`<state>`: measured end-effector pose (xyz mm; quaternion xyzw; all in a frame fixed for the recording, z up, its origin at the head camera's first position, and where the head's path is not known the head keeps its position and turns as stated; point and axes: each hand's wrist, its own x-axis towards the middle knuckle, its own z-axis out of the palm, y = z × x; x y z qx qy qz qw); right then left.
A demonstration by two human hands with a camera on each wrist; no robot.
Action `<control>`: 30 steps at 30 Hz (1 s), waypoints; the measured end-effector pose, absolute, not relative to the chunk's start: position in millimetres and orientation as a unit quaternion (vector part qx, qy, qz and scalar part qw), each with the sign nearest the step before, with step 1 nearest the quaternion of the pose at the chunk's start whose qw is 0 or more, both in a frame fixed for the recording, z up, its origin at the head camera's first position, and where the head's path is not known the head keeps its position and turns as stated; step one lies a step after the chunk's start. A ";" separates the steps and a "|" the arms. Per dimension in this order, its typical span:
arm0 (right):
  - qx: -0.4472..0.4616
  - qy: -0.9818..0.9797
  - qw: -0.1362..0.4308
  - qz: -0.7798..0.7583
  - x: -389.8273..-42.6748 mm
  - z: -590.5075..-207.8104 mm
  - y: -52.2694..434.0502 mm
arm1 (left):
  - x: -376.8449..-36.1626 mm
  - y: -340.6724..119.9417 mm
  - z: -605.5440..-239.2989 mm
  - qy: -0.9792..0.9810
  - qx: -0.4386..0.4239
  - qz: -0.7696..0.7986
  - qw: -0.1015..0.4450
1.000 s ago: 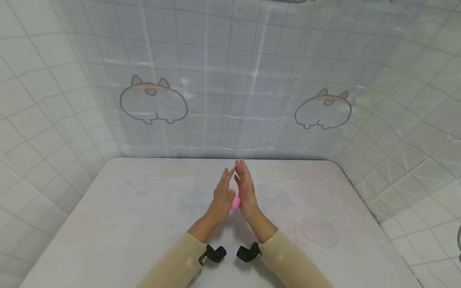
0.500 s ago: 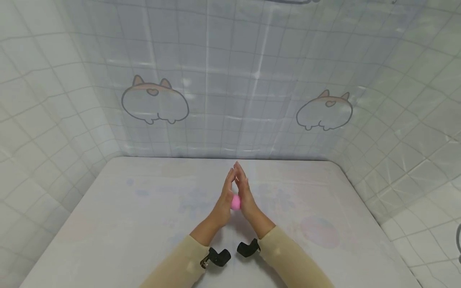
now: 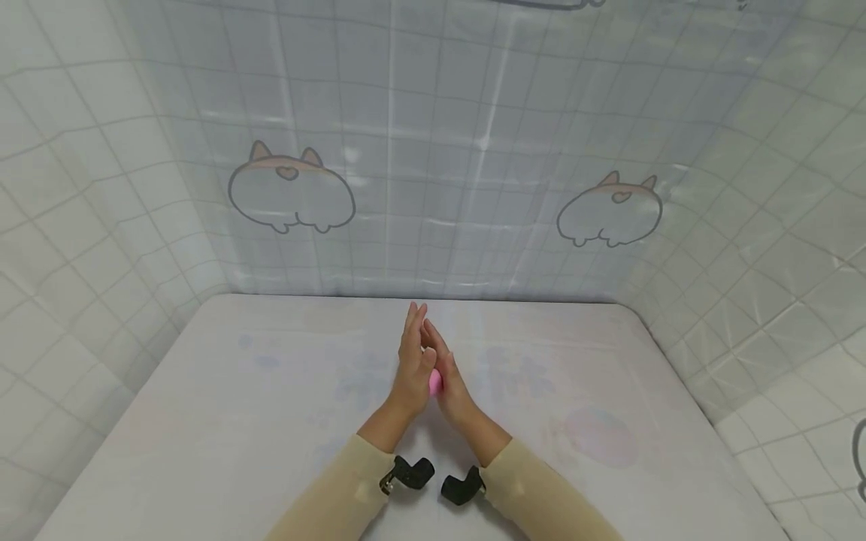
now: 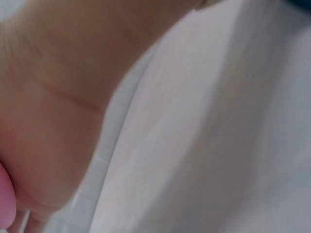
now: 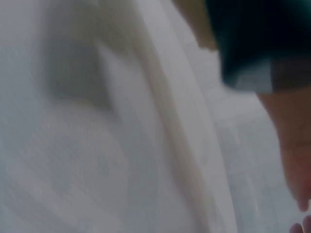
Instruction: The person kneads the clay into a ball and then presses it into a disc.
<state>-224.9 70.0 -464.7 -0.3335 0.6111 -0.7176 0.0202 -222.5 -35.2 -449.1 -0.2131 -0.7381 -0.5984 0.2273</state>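
Pink ball [image 3: 434,382] sits squeezed between my left hand [image 3: 410,372] and right hand [image 3: 449,383], palms flat, fingers straight, above the white table [image 3: 203,421]. I judge this as mid-roll; next needs even pressure so it won't slip. Versus half a second ago, left fingertips lead and right has slid back.

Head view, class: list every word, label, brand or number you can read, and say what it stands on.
None can be read.
The grid-patterned backdrop sheet bears only cartoon corgi drawings, without lettering.
The white table cover shows faint pastel prints, no text.
The pink ball between the hands is unmarked.
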 end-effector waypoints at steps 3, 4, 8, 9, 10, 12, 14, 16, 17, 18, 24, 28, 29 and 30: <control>-0.336 0.603 0.006 -0.724 -222.1 -462.4 68.9 | -225.5 -38.1 -452.1 -0.753 -0.198 -0.587 0.220; -0.336 0.604 -0.001 -0.723 -221.4 -460.9 68.9 | -226.4 -39.2 -453.8 -0.759 -0.194 -0.583 0.214; -0.341 0.605 -0.035 -0.719 -219.4 -452.7 71.1 | -228.4 -42.2 -460.7 -0.778 -0.179 -0.573 0.186; -0.343 0.605 -0.041 -0.718 -219.6 -450.6 72.0 | -228.5 -42.3 -462.6 -0.781 -0.177 -0.571 0.181; -0.344 0.604 -0.047 -0.717 -220.1 -448.9 73.0 | -228.7 -42.1 -464.5 -0.785 -0.175 -0.568 0.175; -0.341 0.603 -0.056 -0.719 -221.6 -445.5 74.9 | -228.2 -40.9 -467.7 -0.789 -0.175 -0.565 0.165; -0.329 0.604 -0.061 -0.723 -223.8 -442.7 77.0 | -227.2 -39.3 -471.1 -0.793 -0.180 -0.562 0.154; -0.319 0.607 -0.067 -0.725 -225.6 -440.1 79.3 | -225.4 -37.2 -473.5 -0.794 -0.189 -0.561 0.141; -0.313 0.607 -0.070 -0.727 -226.6 -438.9 80.4 | -224.1 -36.2 -474.5 -0.793 -0.193 -0.562 0.134; -0.309 0.608 -0.073 -0.727 -227.9 -437.8 81.3 | -222.9 -35.2 -475.4 -0.792 -0.198 -0.563 0.129; -0.285 0.621 -0.093 -0.724 -238.1 -436.9 84.2 | -214.9 -29.9 -473.9 -0.764 -0.222 -0.600 0.085; -0.263 0.633 -0.085 -0.723 -245.4 -444.0 85.7 | -210.8 -27.4 -470.9 -0.743 -0.232 -0.625 0.060; -0.256 0.637 -0.077 -0.723 -246.5 -446.1 86.1 | -209.9 -27.2 -470.1 -0.739 -0.234 -0.630 0.056; -0.251 0.643 -0.069 -0.720 -247.4 -448.6 86.6 | -209.2 -26.7 -469.1 -0.734 -0.235 -0.634 0.055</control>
